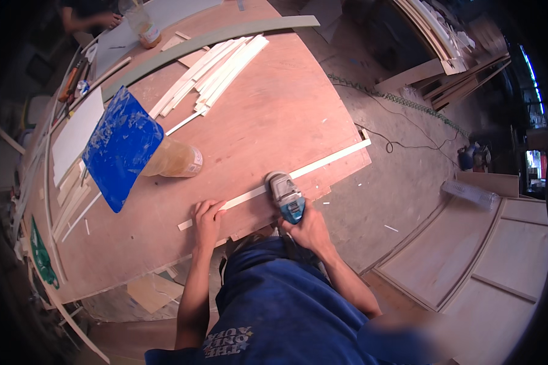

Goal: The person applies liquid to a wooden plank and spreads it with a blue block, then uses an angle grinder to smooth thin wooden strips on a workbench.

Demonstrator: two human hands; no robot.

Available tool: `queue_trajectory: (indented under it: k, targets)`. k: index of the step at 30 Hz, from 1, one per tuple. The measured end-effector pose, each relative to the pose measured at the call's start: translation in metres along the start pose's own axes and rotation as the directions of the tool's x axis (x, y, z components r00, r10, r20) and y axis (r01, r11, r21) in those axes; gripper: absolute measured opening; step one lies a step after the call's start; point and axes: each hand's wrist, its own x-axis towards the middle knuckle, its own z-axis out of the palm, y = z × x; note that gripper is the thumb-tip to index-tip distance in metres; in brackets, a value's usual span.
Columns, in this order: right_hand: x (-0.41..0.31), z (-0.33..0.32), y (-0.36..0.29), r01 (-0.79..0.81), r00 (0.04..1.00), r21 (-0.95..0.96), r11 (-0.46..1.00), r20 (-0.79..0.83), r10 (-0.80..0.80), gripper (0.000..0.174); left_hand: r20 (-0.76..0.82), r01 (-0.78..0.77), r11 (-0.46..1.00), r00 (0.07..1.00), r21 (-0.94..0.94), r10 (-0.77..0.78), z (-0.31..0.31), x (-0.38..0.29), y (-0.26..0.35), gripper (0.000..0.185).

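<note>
A long, narrow pale wood strip point(331, 159) lies near the front edge of a plywood-topped table point(255, 141). My left hand point(207, 222) rests on the strip near its left end, the fingertips pressing on it. In my right hand point(311, 228) is a blue and grey handheld power sander point(287, 195), gripped by its body. The sander's head sits over the strip, right of my left hand, and hides part of it. Whether the head touches the strip cannot be told.
Several pale wood strips point(223, 73) lie in a fan farther back. A blue plastic sheet point(123, 148) leans over a plastic bottle point(180, 157) at the left. A long greenish board point(201, 39) crosses the back. Another person's hand point(112, 20) is at the far left. A coiled hose point(406, 107) runs at the right.
</note>
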Motion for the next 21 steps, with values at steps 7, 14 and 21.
queue_trajectory:
  k: [7, 14, 21]
  targets:
    - [0.009, -0.027, 0.017, 0.005, 0.999, 0.058, 0.998, -0.048, -0.002, 0.072, 0.021, -0.004, 1.0, 1.0, -0.017, 0.004, -0.003, 0.003, 0.005, 0.036]
    - [0.033, -0.075, 0.042, -0.083, 0.977, 0.121, 0.989, -0.187, 0.105, 0.06, 0.003, 0.031, 0.999, 1.0, -0.016, -0.031, 0.001, 0.002, 0.009, 0.035]
    - [0.025, -0.04, 0.041, 0.062, 0.998, -0.024, 0.998, -0.025, -0.062, 0.079, 0.019, 0.044, 0.998, 0.999, 0.039, -0.045, 0.001, 0.002, 0.014, 0.035]
